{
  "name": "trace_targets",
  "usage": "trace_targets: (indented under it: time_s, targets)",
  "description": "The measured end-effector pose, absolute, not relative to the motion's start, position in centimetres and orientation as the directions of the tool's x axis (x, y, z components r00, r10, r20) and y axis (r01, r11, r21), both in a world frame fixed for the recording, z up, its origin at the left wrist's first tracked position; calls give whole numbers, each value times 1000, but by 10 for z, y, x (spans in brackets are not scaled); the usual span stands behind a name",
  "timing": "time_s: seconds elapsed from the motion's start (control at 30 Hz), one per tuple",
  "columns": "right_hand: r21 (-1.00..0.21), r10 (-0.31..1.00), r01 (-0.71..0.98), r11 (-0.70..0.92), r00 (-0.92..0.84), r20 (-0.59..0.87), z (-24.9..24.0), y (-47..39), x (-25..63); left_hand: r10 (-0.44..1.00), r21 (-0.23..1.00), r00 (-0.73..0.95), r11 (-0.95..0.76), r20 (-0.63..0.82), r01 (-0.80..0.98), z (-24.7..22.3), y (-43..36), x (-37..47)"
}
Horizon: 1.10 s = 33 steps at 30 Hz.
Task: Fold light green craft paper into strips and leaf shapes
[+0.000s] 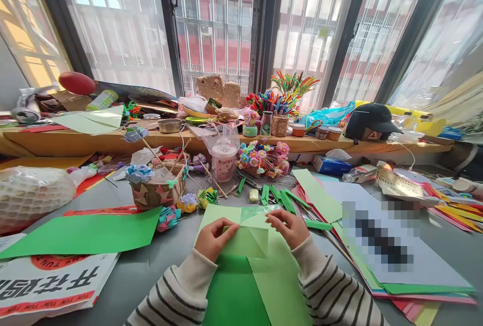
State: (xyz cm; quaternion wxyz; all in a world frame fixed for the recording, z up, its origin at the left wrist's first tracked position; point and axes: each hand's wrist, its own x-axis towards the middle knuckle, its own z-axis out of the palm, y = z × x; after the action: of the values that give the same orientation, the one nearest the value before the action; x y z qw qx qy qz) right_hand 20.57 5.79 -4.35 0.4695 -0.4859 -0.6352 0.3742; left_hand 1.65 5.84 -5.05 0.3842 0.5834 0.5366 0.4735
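On the grey desk (128, 275) lay green sheets (234, 293); one basket (158, 192) held two sticks (152, 154). Above the sheets, the left hand (216, 238) pinched one pale-green piece (247, 243); the right hand (290, 228) curled nearby, its grip unclear to me. Three paper flowers (187, 203) sat by the basket.

Craft workspace by barred windows: desk (130, 286) with colored paper (411, 240), paper flowers (139, 173), pipe cleaners (271, 102).

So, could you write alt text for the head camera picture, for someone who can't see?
The left hand holds a small pale-green sheet over larger green paper, with the right hand beside it, at a cluttered desk. Beyond are paper flowers, pipe cleaners and a black cap, before barred windows.
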Motion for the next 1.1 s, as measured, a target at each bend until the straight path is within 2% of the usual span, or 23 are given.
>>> trace_targets:
  time_s: [0.17,0.33,0.5,0.57,0.7,0.87,0.97,1.1]
  targets:
    - [-876,934,364,316,-282,220,-41,50,191,991,967,75,-125,111,224,-57,57,26]
    - [-867,940,399,300,-280,196,-43,50,191,994,978,33,-112,108,177,-51,57,21]
    - [-876,946,392,281,-264,186,-44,53,196,999,999,-26,-29,29,21,-44,57,15]
    - [-881,948,385,274,-263,179,-44,54,196,998,999,-43,-47,46,-23,-44,57,14]
    - [-886,934,363,290,-308,179,-43,52,194,987,982,8,-160,160,97,-46,55,20]
    - [-882,921,352,314,-338,193,-43,49,191,974,900,185,-196,132,389,-43,49,26]
    - [-876,919,359,322,-341,198,-42,48,191,971,889,201,-201,126,412,-43,50,25]
    - [-866,923,385,320,-331,194,-40,48,192,978,918,152,-187,141,351,-49,55,21]
